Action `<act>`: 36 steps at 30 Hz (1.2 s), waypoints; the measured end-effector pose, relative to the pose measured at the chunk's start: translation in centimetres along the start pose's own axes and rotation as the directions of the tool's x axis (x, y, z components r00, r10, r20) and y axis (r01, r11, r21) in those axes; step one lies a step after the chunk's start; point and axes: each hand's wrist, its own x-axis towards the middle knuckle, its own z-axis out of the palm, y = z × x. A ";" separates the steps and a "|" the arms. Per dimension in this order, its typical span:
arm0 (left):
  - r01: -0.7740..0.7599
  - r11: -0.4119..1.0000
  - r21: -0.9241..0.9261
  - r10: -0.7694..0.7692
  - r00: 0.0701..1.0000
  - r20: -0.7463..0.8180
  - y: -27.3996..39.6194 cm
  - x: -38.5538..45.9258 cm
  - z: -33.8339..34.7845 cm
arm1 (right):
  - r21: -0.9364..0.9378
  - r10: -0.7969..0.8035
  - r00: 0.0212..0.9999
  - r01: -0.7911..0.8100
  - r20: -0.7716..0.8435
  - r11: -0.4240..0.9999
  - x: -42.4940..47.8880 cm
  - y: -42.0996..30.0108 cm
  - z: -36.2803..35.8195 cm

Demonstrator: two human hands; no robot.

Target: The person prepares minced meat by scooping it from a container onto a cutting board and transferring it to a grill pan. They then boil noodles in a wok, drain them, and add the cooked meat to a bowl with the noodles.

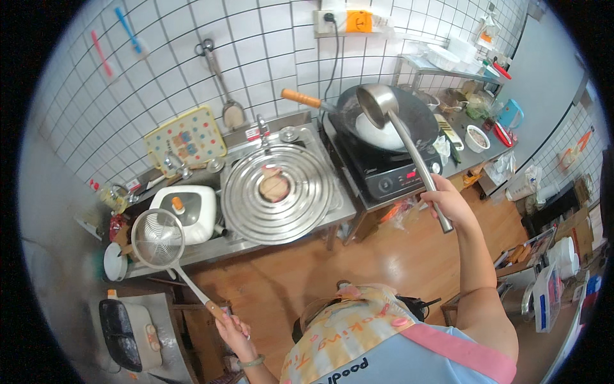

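Observation:
My left hand [233,332] grips the wooden handle of a skimmer [158,238], whose round perforated bowl is raised near the white lidded pot. In my right hand [450,200] is the metal handle of a ladle [377,103]. Its bowl appears over the wok [350,106] and hides part of the wok's inside. The wok sits on a black induction cooker [398,177] with a lit red display, its wooden handle [301,98] pointing left. Whitish contents or glare [379,133] show in the wok; I cannot tell which.
Stacked round metal lids or trays [307,216] cover the sink, a pinkish item [274,186] at their centre. Left stands a white lidded pot [204,211]. On the right counter are a white bowl [478,139], a green-and-white slicer [449,132] and a blue jug [511,114]. A spatula [233,113] hangs on the tiles.

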 end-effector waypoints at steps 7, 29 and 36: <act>0.094 0.993 -0.065 -0.088 0.992 0.095 -3.8 0.0 10.2 | -0.414 -0.054 0.990 -0.005 -0.131 0.910 7.0 4.2 -7.7; 0.118 0.983 0.139 -0.130 0.989 0.075 -7.4 -0.3 14.5 | -0.310 0.064 0.998 -0.066 -0.016 0.949 8.0 4.7 -11.9; 0.093 0.988 0.122 -0.092 0.996 -0.013 -6.8 -0.7 12.8 | -0.057 0.000 0.998 -0.004 -0.062 0.998 7.1 4.6 -10.2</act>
